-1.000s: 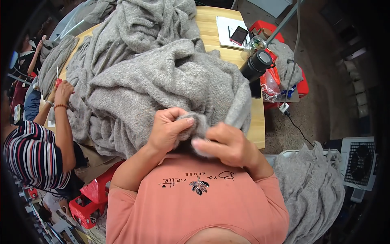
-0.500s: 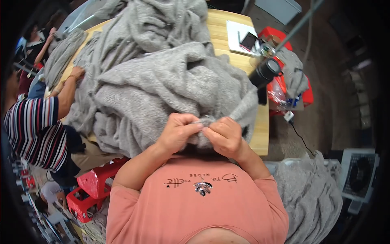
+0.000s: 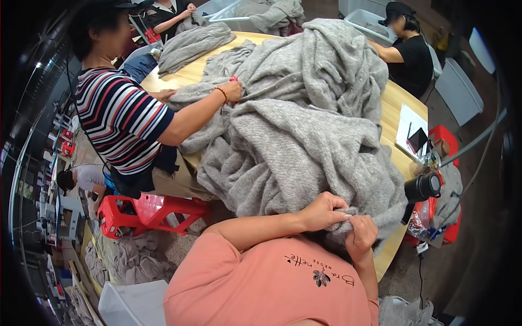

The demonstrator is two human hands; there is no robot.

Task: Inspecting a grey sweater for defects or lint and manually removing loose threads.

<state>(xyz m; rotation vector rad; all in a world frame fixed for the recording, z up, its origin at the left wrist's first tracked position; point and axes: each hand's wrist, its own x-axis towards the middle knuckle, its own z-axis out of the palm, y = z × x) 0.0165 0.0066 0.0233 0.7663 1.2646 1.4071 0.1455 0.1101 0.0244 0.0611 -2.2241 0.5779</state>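
Observation:
A large heap of grey knit fabric covers the near part of the table in soft folds. At its near edge, close to my body, my left hand pinches a bit of the knit between thumb and fingers. Right beside it my right hand is closed on the same edge, its fingertips almost meeting the left ones. A small bunched fold shows between the two hands. Whatever lies beneath the fingertips is hidden.
At left, a co-worker in a striped shirt handles the heap, a small red item in one hand. Another person sits far right. A black bottle and a notepad are on the right table edge. Red stools stand left.
The view has swung left, bringing more of the co-workers into sight and shifting the heap rightward. Both my hands still pinch the knit edge, close together.

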